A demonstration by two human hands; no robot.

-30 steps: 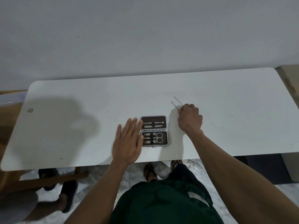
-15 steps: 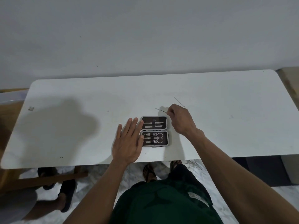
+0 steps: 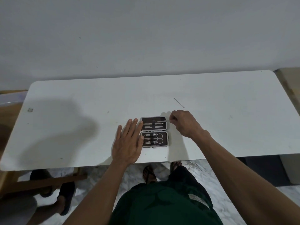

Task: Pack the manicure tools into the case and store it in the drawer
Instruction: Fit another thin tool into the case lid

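The manicure case (image 3: 167, 138) lies open on the white table (image 3: 81, 120), dark inside, with scissors and clippers in its near half and thin tools in its far half. My left hand (image 3: 128, 142) rests flat on the table, fingertips touching the case's left edge. My right hand (image 3: 183, 122) pinches a thin metal tool (image 3: 160, 122) and holds it over the far half, its tip lying among the strapped tools. A second thin metal pick (image 3: 178, 102) lies loose on the table beyond my right hand.
A grey wall rises behind the table. A small grey scrap (image 3: 30, 109) sits near the table's left end. Another person's sandalled feet (image 3: 63, 200) and a wooden frame (image 3: 40, 182) are on the floor at left. My own feet (image 3: 151, 174) show under the table edge.
My right hand picked up one thin tool from the table and carried it left to the far half of the case. The left hand stayed put.
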